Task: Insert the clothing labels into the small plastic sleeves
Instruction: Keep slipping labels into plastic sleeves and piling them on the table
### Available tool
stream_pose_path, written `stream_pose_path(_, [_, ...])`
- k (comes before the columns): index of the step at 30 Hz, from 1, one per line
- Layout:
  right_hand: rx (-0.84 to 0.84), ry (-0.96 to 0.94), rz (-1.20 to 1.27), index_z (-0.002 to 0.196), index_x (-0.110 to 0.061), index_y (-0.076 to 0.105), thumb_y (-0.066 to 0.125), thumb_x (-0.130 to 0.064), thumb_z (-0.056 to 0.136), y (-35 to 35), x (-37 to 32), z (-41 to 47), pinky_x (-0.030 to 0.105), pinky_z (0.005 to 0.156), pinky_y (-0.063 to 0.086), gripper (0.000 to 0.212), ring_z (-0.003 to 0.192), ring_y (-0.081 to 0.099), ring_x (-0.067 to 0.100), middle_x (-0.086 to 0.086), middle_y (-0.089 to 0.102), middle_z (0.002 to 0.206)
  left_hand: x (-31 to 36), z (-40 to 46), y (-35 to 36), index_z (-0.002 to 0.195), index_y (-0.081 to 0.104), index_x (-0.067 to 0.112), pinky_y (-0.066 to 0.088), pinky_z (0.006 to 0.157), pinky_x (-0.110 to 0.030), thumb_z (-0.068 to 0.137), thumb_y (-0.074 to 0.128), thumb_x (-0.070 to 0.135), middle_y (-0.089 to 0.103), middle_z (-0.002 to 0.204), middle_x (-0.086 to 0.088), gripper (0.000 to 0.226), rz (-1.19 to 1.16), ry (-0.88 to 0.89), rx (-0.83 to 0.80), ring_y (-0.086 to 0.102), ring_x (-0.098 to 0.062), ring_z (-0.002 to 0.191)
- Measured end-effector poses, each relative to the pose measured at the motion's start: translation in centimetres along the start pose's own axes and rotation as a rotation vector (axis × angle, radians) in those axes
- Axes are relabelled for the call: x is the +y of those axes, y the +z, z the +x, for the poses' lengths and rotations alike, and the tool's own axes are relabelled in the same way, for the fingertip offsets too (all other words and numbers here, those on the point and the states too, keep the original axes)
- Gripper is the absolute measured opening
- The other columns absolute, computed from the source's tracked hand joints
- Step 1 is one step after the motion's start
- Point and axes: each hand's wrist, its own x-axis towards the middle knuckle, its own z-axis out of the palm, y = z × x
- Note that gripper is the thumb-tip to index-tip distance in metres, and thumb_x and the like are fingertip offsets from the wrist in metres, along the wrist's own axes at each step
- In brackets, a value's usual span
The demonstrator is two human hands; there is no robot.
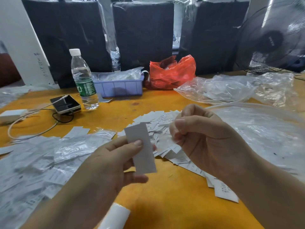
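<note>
My left hand [115, 164] pinches a plain grey-white clothing label [142, 149] between thumb and fingers, holding it upright above the yellow table [165, 195]. My right hand [198, 134] is raised beside it with fingers curled; thumb and fingers seem to pinch a thin clear plastic sleeve [166, 139], which is hard to make out. A heap of loose printed labels [165, 123] lies under both hands. Filled sleeves [41, 159] spread over the table's left side.
A water bottle [84, 80], a phone [66, 103] with cables and a white charger [11, 114] stand at the left. Behind are a blue tray [118, 87], a red bag [171, 73] and clear plastic bags [231, 90]. A fan [272, 42] stands at the right.
</note>
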Motion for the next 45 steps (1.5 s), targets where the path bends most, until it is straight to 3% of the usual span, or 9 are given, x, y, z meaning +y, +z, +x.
stream_pose_path(3, [-0.092, -0.021, -0.059, 0.059, -0.010, 0.055, 0.070, 0.002, 0.060, 0.4, 0.9, -0.4, 0.023, 0.050, 0.047, 0.019, 0.050, 0.052, 0.019, 0.010, 0.052, 0.055, -0.2, -0.9, 0.6, 0.073, 0.079, 0.021, 0.053, 0.043, -0.032, 0.040, 0.078, 0.017, 0.075, 0.080, -0.012, 0.033, -0.085, -0.065, -0.141, 0.073, -0.028, 0.071])
stream_pose_path(11, [-0.215, -0.041, -0.205, 0.064, -0.010, 0.057, 0.081, -0.001, 0.060, 0.6, 2.1, -0.8, 0.029, 0.053, 0.043, 0.025, 0.052, 0.050, 0.022, 0.007, 0.056, 0.059, -1.1, -0.7, -0.6, 0.094, 0.077, 0.023, 0.054, 0.050, -0.032, 0.063, 0.069, 0.033, 0.073, 0.094, -0.018, 0.033, -0.121, -0.223, -0.348, 0.073, -0.033, 0.079])
stream_pose_path(20, [-0.190, -0.004, -0.182, 0.062, -0.012, 0.058, 0.071, 0.002, 0.062, 1.0, 2.1, -1.0, 0.024, 0.055, 0.042, 0.020, 0.054, 0.048, 0.019, 0.004, 0.056, 0.056, -1.6, 0.1, -1.0, 0.086, 0.079, 0.024, 0.053, 0.049, -0.031, 0.048, 0.074, 0.034, 0.074, 0.081, -0.010, 0.039, -0.126, -0.141, -0.141, 0.071, -0.020, 0.068])
stream_pose_path(24, [-0.203, 0.012, -0.091, 0.060, -0.012, 0.053, 0.069, 0.002, 0.063, 1.3, 2.1, -1.1, 0.024, 0.053, 0.042, 0.021, 0.051, 0.043, 0.021, 0.006, 0.050, 0.053, -1.9, 0.1, -1.2, 0.102, 0.076, 0.013, 0.054, 0.056, -0.032, 0.058, 0.080, 0.011, 0.073, 0.097, -0.015, 0.044, -0.117, -0.183, -0.184, 0.070, -0.021, 0.076])
stream_pose_path(29, [-0.150, 0.036, -0.052, 0.058, -0.011, 0.051, 0.069, -0.001, 0.060, 1.2, 1.7, -0.9, 0.025, 0.052, 0.041, 0.021, 0.051, 0.042, 0.020, 0.005, 0.048, 0.053, -1.1, -0.3, -1.7, 0.093, 0.077, 0.012, 0.054, 0.060, -0.033, 0.065, 0.078, 0.032, 0.069, 0.088, -0.013, 0.034, -0.136, -0.210, -0.315, 0.068, -0.023, 0.076])
stream_pose_path(36, [-0.070, 0.084, -0.255, 0.063, -0.012, 0.061, 0.073, 0.009, 0.055, 0.9, 2.8, -0.6, 0.022, 0.051, 0.043, 0.025, 0.055, 0.047, 0.019, 0.009, 0.053, 0.060, -0.8, 0.0, -1.8, 0.085, 0.079, 0.032, 0.050, 0.052, -0.022, 0.070, 0.072, 0.034, 0.070, 0.071, 0.004, 0.017, 0.134, 0.019, -0.023, 0.063, -0.006, 0.060])
stream_pose_path(39, [-0.021, 0.132, -0.432, 0.067, -0.016, 0.065, 0.070, 0.004, 0.056, 1.1, 3.4, -0.7, 0.023, 0.056, 0.041, 0.024, 0.064, 0.048, 0.018, 0.007, 0.053, 0.067, -0.6, -0.3, -2.2, 0.087, 0.076, 0.036, 0.048, 0.056, -0.017, 0.083, 0.061, 0.043, 0.069, 0.072, 0.007, 0.017, 0.362, 0.178, -0.046, 0.058, -0.002, 0.062])
stream_pose_path(42, [0.065, 0.193, -0.557, 0.072, -0.020, 0.070, 0.072, -0.007, 0.055, 0.9, 3.7, -0.7, 0.025, 0.059, 0.041, 0.021, 0.069, 0.051, 0.017, 0.005, 0.056, 0.076, -0.7, -0.4, -2.4, 0.089, 0.072, 0.030, 0.044, 0.055, -0.021, 0.083, 0.051, 0.043, 0.064, 0.077, -0.009, 0.026, 0.471, 0.283, -0.063, 0.052, -0.007, 0.060])
stream_pose_path(45, [-0.010, 0.370, -0.538, 0.094, -0.008, 0.071, 0.071, -0.014, 0.062, 0.7, 4.0, -0.5, 0.028, 0.061, 0.044, 0.032, 0.074, 0.057, 0.017, 0.023, 0.064, 0.096, -0.3, -0.5, -2.3, 0.091, 0.073, 0.034, 0.042, 0.055, -0.016, 0.085, 0.050, 0.039, 0.066, 0.071, 0.001, 0.024, 0.480, 0.310, -0.135, 0.055, -0.001, 0.059])
